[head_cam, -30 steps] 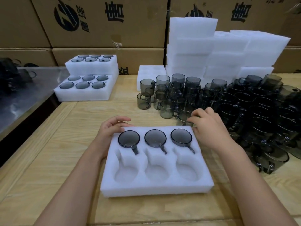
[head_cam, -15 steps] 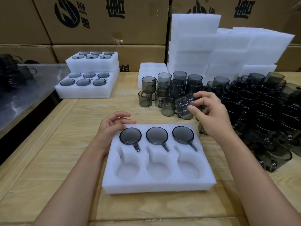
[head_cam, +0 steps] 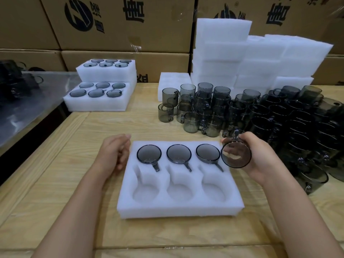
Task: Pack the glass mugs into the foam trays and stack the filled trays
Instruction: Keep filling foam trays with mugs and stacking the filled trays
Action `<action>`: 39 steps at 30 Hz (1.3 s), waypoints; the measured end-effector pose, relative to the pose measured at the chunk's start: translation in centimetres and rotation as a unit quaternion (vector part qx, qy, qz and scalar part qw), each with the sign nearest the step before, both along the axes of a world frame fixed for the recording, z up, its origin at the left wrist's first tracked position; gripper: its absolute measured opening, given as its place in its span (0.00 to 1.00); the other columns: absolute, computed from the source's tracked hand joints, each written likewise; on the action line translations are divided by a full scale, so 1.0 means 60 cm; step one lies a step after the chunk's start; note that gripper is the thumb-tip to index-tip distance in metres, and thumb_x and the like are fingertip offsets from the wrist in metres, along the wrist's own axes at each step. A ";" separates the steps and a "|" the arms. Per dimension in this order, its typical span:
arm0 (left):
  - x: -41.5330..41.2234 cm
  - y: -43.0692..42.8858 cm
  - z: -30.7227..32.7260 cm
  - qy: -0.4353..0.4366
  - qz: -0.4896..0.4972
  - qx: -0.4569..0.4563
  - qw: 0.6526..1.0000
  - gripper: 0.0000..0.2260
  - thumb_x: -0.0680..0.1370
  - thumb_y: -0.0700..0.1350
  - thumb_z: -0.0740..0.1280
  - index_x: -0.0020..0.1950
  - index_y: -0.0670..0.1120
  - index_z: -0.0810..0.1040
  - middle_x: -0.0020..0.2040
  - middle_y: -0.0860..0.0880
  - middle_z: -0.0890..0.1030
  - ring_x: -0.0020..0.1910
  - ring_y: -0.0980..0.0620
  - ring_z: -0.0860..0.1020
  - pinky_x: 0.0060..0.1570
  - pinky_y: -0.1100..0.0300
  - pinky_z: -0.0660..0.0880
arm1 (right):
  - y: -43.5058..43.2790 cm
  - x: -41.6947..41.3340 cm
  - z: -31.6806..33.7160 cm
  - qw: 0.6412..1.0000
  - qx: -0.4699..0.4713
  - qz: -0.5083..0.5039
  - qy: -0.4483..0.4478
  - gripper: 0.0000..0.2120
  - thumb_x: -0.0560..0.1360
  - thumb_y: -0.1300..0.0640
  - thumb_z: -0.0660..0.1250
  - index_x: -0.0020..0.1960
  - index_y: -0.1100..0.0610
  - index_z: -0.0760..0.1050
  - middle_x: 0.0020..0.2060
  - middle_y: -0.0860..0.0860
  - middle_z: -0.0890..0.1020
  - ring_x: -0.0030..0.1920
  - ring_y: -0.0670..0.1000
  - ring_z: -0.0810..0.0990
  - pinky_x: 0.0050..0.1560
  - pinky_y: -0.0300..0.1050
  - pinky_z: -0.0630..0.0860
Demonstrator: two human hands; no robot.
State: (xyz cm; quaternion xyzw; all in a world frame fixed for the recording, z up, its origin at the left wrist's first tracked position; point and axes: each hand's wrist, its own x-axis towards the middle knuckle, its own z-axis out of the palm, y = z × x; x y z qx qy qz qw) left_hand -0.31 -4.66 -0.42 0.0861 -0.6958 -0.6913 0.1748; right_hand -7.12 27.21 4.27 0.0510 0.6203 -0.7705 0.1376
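Foam tray (head_cam: pixel 178 207) is half done: three mugs (head_cam: pixel 179 154) are in, the right hand (head_cam: pixel 260 161) grips the fourth mug (head_cam: pixel 236 154) beside them, the left hand (head_cam: pixel 113 153) rests loosely curled against the tray edge, and loads of loose mugs (head_cam: pixel 279 116) wait beyond the right hand.

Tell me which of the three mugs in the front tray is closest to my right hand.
The rightmost mug; the right hand holds another mug just beside its rim.

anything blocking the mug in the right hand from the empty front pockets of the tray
Nothing visible does. The right hand holds the mug at the foam tray's far right corner. The three near pockets lie empty, and the left hand rests at its left edge.
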 end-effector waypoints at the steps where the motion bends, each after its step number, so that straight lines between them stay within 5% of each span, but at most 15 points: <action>1: -0.001 0.008 -0.001 -0.003 -0.015 0.005 1.000 0.15 0.71 0.50 0.64 0.26 0.48 0.67 0.21 0.52 0.63 0.18 0.55 0.59 0.20 0.68 0.56 | -0.001 0.000 0.001 1.000 -0.015 -0.002 -0.008 0.13 0.77 0.58 0.56 0.43 0.62 0.77 0.40 0.56 0.83 0.33 0.50 0.78 0.40 0.47 0.75; 6: -0.008 0.014 0.000 -0.014 0.003 0.058 0.998 0.10 0.69 0.51 0.64 0.34 0.45 0.72 0.25 0.51 0.71 0.22 0.54 0.69 0.22 0.68 0.63 | -0.017 -0.013 -0.004 0.995 -0.085 -0.038 -0.020 0.12 0.78 0.58 0.56 0.39 0.61 0.72 0.46 0.60 0.82 0.36 0.53 0.76 0.46 0.49 0.74; 10: -0.012 0.020 -0.003 -0.010 -0.010 0.040 0.999 0.07 0.67 0.47 0.65 0.36 0.45 0.70 0.26 0.52 0.73 0.24 0.56 0.71 0.24 0.67 0.66 | -0.040 -0.036 0.002 0.992 -0.093 -0.082 0.030 0.11 0.80 0.58 0.55 0.45 0.62 0.71 0.39 0.57 0.81 0.32 0.50 0.80 0.39 0.44 0.79; 14: -0.016 0.018 -0.008 0.019 -0.007 0.021 1.000 0.08 0.71 0.37 0.70 0.39 0.43 0.71 0.26 0.53 0.73 0.25 0.57 0.71 0.26 0.67 0.69 | -0.052 -0.036 0.000 0.991 -0.016 -0.087 0.100 0.15 0.81 0.56 0.57 0.38 0.58 0.74 0.40 0.56 0.81 0.40 0.55 0.78 0.43 0.50 0.74; 18: -0.013 0.026 0.000 0.069 0.022 -0.009 0.997 0.05 0.68 0.40 0.69 0.40 0.42 0.73 0.29 0.52 0.76 0.27 0.57 0.73 0.28 0.67 0.70 | -0.063 -0.003 0.011 0.954 0.123 -0.090 0.259 0.17 0.79 0.49 0.60 0.35 0.56 0.72 0.31 0.49 0.76 0.33 0.48 0.71 0.34 0.41 0.67; 23: -0.002 0.042 0.036 0.208 0.001 -0.058 0.976 0.13 0.70 0.51 0.67 0.46 0.42 0.76 0.39 0.47 0.80 0.37 0.56 0.78 0.40 0.69 0.72 | -0.142 0.044 0.050 0.934 0.146 0.013 0.325 0.14 0.80 0.50 0.60 0.37 0.51 0.74 0.34 0.48 0.80 0.33 0.45 0.75 0.34 0.36 0.72; 27: 0.001 0.058 0.044 0.181 -0.102 -0.031 0.978 0.23 0.66 0.58 0.74 0.51 0.42 0.77 0.43 0.53 0.84 0.45 0.54 0.80 0.48 0.64 0.74 | -0.206 0.073 0.041 0.901 0.219 0.151 0.344 0.08 0.81 0.53 0.56 0.46 0.51 0.72 0.47 0.49 0.73 0.49 0.42 0.72 0.53 0.38 0.68; 29: 0.000 0.058 0.043 0.165 -0.102 -0.007 0.981 0.16 0.66 0.53 0.73 0.48 0.45 0.80 0.43 0.53 0.84 0.46 0.55 0.80 0.48 0.64 0.74 | -0.208 0.079 0.033 0.894 0.215 0.215 0.329 0.04 0.80 0.53 0.58 0.52 0.49 0.71 0.53 0.46 0.69 0.50 0.33 0.69 0.54 0.29 0.65; 31: -0.001 0.055 0.042 0.148 -0.102 -0.009 0.984 0.07 0.70 0.46 0.69 0.45 0.49 0.84 0.42 0.53 0.84 0.45 0.56 0.80 0.48 0.65 0.74 | -0.196 0.079 0.026 0.888 0.203 0.242 0.333 0.08 0.77 0.57 0.63 0.55 0.47 0.70 0.55 0.46 0.71 0.54 0.38 0.71 0.59 0.35 0.68; 35: 0.001 0.055 0.037 0.129 -0.129 -0.017 0.983 0.09 0.70 0.42 0.67 0.48 0.42 0.81 0.44 0.51 0.85 0.47 0.54 0.81 0.49 0.65 0.74 | -0.179 0.081 0.017 0.897 0.185 0.220 0.336 0.17 0.72 0.60 0.70 0.56 0.49 0.68 0.53 0.46 0.77 0.55 0.48 0.76 0.60 0.53 0.72; 39: 0.003 0.054 0.042 0.140 -0.116 -0.005 0.983 0.16 0.72 0.46 0.64 0.56 0.40 0.78 0.46 0.45 0.84 0.51 0.50 0.80 0.54 0.60 0.73 | -0.172 0.080 0.008 0.877 0.214 0.239 0.357 0.28 0.70 0.56 0.73 0.67 0.47 0.66 0.53 0.43 0.76 0.52 0.44 0.75 0.58 0.43 0.72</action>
